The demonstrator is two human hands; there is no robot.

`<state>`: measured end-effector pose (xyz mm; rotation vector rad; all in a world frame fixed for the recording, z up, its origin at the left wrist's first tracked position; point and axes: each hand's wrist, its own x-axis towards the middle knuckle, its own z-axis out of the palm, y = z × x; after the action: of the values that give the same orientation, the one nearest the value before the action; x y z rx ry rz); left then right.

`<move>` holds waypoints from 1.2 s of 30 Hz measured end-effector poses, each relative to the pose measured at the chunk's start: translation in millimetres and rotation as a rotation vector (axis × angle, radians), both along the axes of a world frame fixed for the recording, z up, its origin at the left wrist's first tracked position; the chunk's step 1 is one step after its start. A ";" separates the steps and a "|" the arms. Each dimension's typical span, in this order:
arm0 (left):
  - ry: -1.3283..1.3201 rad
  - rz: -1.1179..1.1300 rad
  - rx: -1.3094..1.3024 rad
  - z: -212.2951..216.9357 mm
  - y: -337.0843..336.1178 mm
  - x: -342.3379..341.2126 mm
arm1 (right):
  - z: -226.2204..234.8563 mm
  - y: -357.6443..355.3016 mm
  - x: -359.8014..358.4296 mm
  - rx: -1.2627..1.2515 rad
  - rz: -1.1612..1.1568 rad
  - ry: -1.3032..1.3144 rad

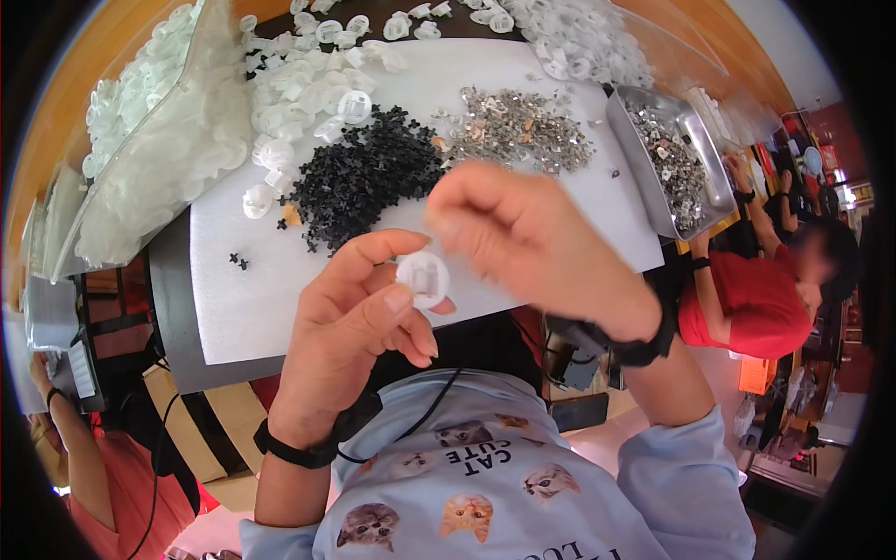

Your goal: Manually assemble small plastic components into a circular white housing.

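Between the thumb and fingers of my left hand (359, 303) is a round white plastic part (426, 278) with a squarish recess in its face. Just above and to the right of it, my right hand (504, 238) is blurred by motion, thumb and fingertips drawn together. Whatever those fingertips may hold cannot be made out. Beyond my hands lies a heap of small black cross-shaped pieces (369, 173). A pile of small silvery metal pieces (518, 131) spreads to its right. More white plastic parts (294, 103) are scattered at the far left of the white sheet (243, 322).
A large clear bag of white parts (159, 159) stands at the left, another bag (588, 42) at the back right. A metal tray (644, 173) with metal pieces sits at the sheet's right edge. People in red (747, 294) and pink (126, 485) work at either side.
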<state>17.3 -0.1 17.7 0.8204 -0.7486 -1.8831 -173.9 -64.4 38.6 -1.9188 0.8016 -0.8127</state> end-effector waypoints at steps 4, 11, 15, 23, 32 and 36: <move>-0.038 0.031 -0.044 -5.2 0.1 0.3 | 2.2 -31.0 -41.9 -0.171 -0.252 0.389; -0.063 0.138 -0.049 -15.2 0.7 -2.5 | -3.3 -24.9 -62.4 -0.318 -0.231 0.618; -0.091 0.171 -0.057 -16.2 1.5 -0.7 | -4.7 -22.3 -58.5 -0.351 -0.224 0.669; -0.105 0.150 -0.056 -16.8 2.7 -7.1 | -21.6 -6.6 -37.7 -0.420 -0.280 0.859; -0.106 0.166 -0.067 -20.2 7.6 -7.8 | -18.1 -1.0 -38.3 -0.453 -0.255 0.809; -0.117 0.183 -0.071 -19.8 9.4 -6.7 | -19.3 -2.1 -35.6 -0.471 -0.265 0.822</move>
<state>10.6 9.3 -2.1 0.9287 -0.7802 -1.6482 -209.5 -66.5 19.3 -2.6540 1.4734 -0.3432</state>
